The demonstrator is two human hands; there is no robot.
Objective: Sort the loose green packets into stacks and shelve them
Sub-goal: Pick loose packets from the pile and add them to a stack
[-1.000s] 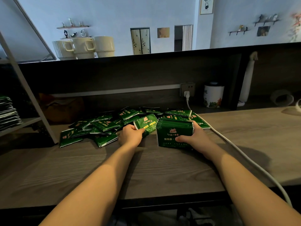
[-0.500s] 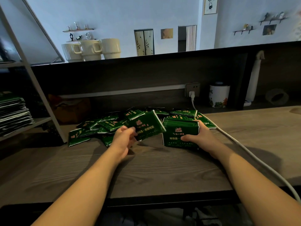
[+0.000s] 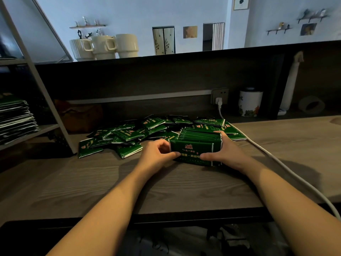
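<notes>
Your left hand (image 3: 156, 156) curls against the left end of the stack of green packets (image 3: 197, 145), thumb laid across its front face and fingers bent at the side. Your right hand (image 3: 227, 152) clasps the right end, thumb on the front, fingers wrapped over the far top corner. The stack stands on edge on the wooden counter (image 3: 92, 182), packets pressed face to face, white seams showing at both ends. Just behind and to its left, the loose packets (image 3: 127, 135) lie scattered and overlapping. A shelved stack (image 3: 14, 119) sits on the rack at far left
</notes>
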